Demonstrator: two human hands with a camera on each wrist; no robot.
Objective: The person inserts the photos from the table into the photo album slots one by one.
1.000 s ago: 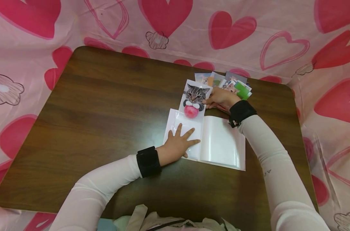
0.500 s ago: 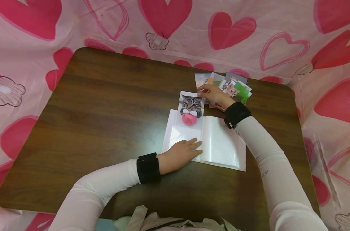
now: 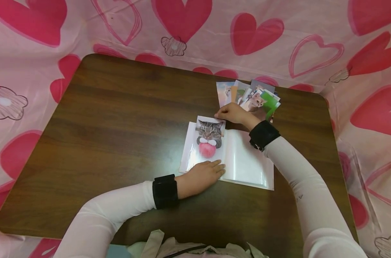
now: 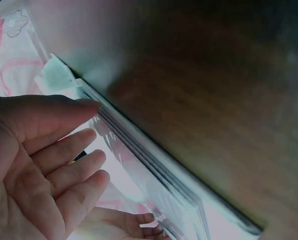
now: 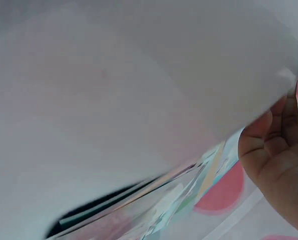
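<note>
A white photo album (image 3: 247,161) lies spread on the brown table, with clear-sleeved pages. Over its left page is a cat photo (image 3: 209,134) showing a tabby and a pink ball; its lower part is in the sleeve and its top sticks out past the page's far edge. My right hand (image 3: 235,113) pinches the photo's top edge near the right corner. The fingers of my left hand (image 3: 201,177) rest, extended, on the bottom of the left page below the photo. In the left wrist view, the album's stacked page edges (image 4: 143,155) run beside the left hand.
Several loose animal photos (image 3: 255,98) lie fanned out beyond the album, right behind my right hand. The wooden table (image 3: 118,118) has rounded corners. A pink heart-patterned sheet (image 3: 208,36) hangs behind its far edge.
My right hand has brought the cat photo down toward me, deeper over the left page. My left hand has slid toward the page's near edge, its spread fingers drawing closer together.
</note>
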